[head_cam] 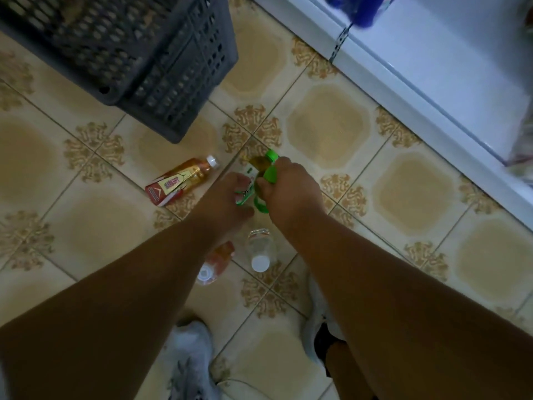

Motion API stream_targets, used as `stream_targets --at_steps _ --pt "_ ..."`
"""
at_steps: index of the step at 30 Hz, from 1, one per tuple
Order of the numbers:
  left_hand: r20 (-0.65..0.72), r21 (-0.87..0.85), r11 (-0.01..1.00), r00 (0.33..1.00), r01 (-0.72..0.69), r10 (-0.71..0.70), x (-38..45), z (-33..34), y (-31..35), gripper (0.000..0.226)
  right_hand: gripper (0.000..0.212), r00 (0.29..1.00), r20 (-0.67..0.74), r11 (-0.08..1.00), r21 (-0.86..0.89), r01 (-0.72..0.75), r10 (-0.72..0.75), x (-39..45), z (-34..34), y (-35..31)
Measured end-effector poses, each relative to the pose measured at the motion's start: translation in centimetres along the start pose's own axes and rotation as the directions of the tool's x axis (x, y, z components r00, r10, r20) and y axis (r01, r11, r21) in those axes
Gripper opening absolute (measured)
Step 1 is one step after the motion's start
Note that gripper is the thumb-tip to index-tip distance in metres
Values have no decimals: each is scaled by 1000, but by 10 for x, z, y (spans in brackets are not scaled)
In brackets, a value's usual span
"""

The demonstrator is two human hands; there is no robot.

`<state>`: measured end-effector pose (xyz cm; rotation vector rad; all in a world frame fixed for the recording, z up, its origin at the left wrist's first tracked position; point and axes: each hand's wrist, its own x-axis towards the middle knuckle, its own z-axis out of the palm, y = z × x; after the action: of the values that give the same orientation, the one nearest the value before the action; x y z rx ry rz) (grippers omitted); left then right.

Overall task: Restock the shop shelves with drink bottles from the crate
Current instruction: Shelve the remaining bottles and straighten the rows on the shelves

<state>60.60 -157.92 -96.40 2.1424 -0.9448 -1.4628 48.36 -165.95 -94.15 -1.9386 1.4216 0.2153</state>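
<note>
Both my hands reach down to the tiled floor. My right hand [288,187] grips green-capped drink bottles [261,166] by their necks, and my left hand [227,194] holds the green-and-white label of one of them. An amber bottle with a red label and white cap [180,180] lies on the floor to the left. A clear bottle with a white cap [259,251] and an orange-tinted bottle [216,262] lie below my hands. The dark grey plastic crate [129,53] stands at the upper left.
A white shop shelf [432,62] runs along the upper right, with a blue package [360,10] on it. My two feet in light shoes [190,359] stand at the bottom. Patterned floor tiles [328,122] lie between crate and shelf.
</note>
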Motion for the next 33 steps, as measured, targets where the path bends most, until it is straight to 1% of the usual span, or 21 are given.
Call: stream_targets --at_steps 2,3,5,6,8,10,11,12,14,15,16,18,20,21,23,26,27,29,30,31,33 --pt "31 -26 998 998 -52 53 -6 -2 8 55 28 996 -56 995 62 77 -74 -12 -15 -13" --pt "34 -63 996 997 -61 63 -9 -4 11 64 31 993 -80 990 107 95 -87 -16 -23 -18" --pt "-5 -171 985 999 -38 37 -10 -14 14 75 36 992 -116 966 249 72 -44 -13 -38 -28" --pt "-22 -209 977 999 -30 26 -9 -19 14 74 39 991 -137 952 303 51 -9 -10 -43 -32" --pt "-34 -221 975 999 -20 13 -12 -30 11 64 45 985 -171 928 371 32 34 -4 -41 -39" --pt "-34 -245 969 999 13 -22 -16 -35 8 57 54 986 -127 854 521 -22 104 1 -25 -41" --pt "-40 -294 954 996 61 -75 -18 -36 3 55 61 985 -75 815 573 -83 153 5 -11 -39" --pt "-61 -346 932 989 108 -137 -19 -37 -4 50 65 979 -11 808 567 -161 203 10 3 -35" --pt "-118 -412 893 961 182 -251 -19 -42 -19 33 60 947 138 846 425 -323 291 20 35 -24" --pt "-137 -422 882 947 209 -290 -18 -45 -27 32 53 925 202 854 362 -375 321 25 50 -19" --pt "-146 -421 877 938 229 -315 -16 -48 -35 37 48 904 246 839 346 -419 350 29 64 -15" --pt "-147 -408 879 933 246 -329 -13 -51 -45 44 46 852 295 742 420 -522 432 40 86 -9" --pt "-146 -403 882 934 244 -325 -5 -50 -54 46 55 784 343 624 476 -620 517 57 101 -3" --pt "-148 -398 885 935 243 -323 0 -50 -58 47 59 757 375 587 480 -652 535 68 109 -2" --pt "-144 -393 889 939 237 -313 11 -48 -62 48 59 721 418 537 484 -691 552 90 124 1" --pt "-177 -401 891 936 214 -304 36 -50 -69 44 54 686 442 487 488 -724 578 119 147 9" --pt "-183 -398 893 936 209 -300 43 -51 -68 47 53 678 448 462 504 -730 582 127 156 12" --pt "-155 -400 886 935 236 -319 53 -51 -65 63 52 673 454 389 572 -723 584 137 166 18" --pt "-146 -401 880 931 252 -334 55 -52 -64 71 51 673 459 358 598 -717 580 140 171 18" --pt "-142 -406 876 929 259 -341 55 -54 -63 76 49 681 452 355 613 -706 576 139 172 18" --pt "-154 -386 885 928 259 -339 49 -60 -60 83 50 736 411 412 634 -655 538 131 166 14"
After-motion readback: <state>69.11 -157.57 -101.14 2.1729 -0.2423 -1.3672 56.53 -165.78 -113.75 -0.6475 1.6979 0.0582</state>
